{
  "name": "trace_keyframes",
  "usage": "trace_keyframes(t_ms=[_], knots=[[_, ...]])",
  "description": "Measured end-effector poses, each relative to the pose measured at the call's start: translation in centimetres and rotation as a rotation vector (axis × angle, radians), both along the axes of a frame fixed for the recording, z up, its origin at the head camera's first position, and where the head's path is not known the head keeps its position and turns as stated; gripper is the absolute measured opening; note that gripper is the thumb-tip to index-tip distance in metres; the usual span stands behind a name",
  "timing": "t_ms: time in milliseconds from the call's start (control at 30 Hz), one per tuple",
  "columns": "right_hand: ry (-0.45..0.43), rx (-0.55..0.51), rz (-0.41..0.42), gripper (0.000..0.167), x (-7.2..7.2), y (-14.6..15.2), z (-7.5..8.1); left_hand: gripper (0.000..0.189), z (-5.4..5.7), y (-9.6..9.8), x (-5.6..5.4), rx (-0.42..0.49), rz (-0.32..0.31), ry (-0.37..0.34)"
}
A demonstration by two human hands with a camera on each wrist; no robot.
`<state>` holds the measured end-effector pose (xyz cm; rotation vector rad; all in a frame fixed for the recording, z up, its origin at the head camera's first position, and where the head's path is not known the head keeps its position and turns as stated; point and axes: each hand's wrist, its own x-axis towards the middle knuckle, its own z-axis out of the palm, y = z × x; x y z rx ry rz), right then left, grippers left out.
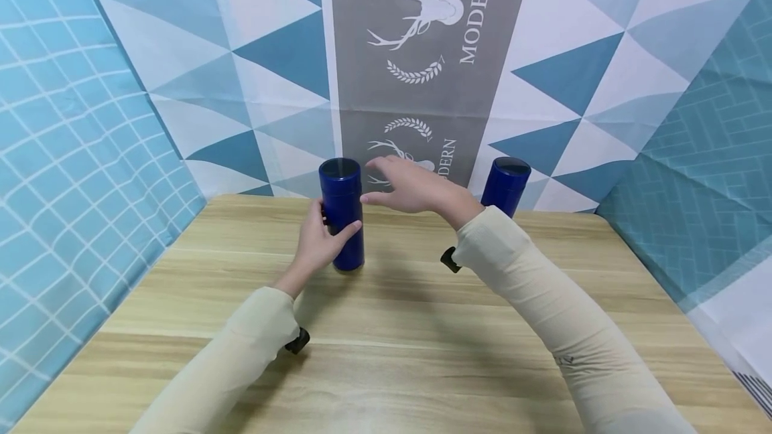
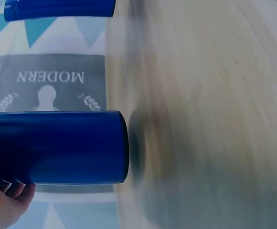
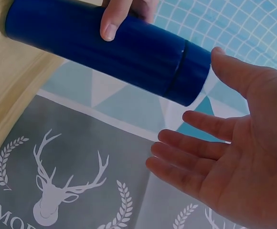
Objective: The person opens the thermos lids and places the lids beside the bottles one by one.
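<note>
A dark blue thermos flask stands upright toward the back of the wooden table, left of the middle. My left hand grips it around its body, with the thumb across the near side. The base of the flask shows close over the wood in the left wrist view. Beside the flask's lid, my right hand is spread with fingers extended, palm facing the flask and nothing held. The thumb tip appears right at the lid's edge in the right wrist view.
A second blue flask stands at the back right, its lower part hidden behind my right forearm. The wooden table ends at a patterned cloth backdrop. Blue tiled-pattern cloth hangs along the left side.
</note>
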<state>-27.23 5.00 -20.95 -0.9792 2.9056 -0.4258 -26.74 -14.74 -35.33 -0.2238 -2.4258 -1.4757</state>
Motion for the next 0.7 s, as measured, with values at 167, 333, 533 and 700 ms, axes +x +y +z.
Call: trace_keyframes(t_ms=[167, 333, 533, 700], knots=[[0.021, -0.005, -0.031, 0.071, 0.3, 0.7, 0.4, 0.076, 0.7, 1.1, 0.4, -0.051, -0.027, 0.049], [0.025, -0.008, -0.038, 0.074, 0.8, 1.0, 0.9, 0.072, 0.5, 1.8, 0.5, -0.085, -0.051, 0.093], [0.028, -0.011, -0.026, 0.074, 1.3, 1.1, 1.2, 0.067, 0.3, 2.6, 1.1, -0.117, -0.074, 0.125], [0.031, -0.010, -0.020, 0.072, 1.6, 1.4, 1.3, 0.064, 0.4, 3.6, 1.6, -0.110, -0.131, 0.135]])
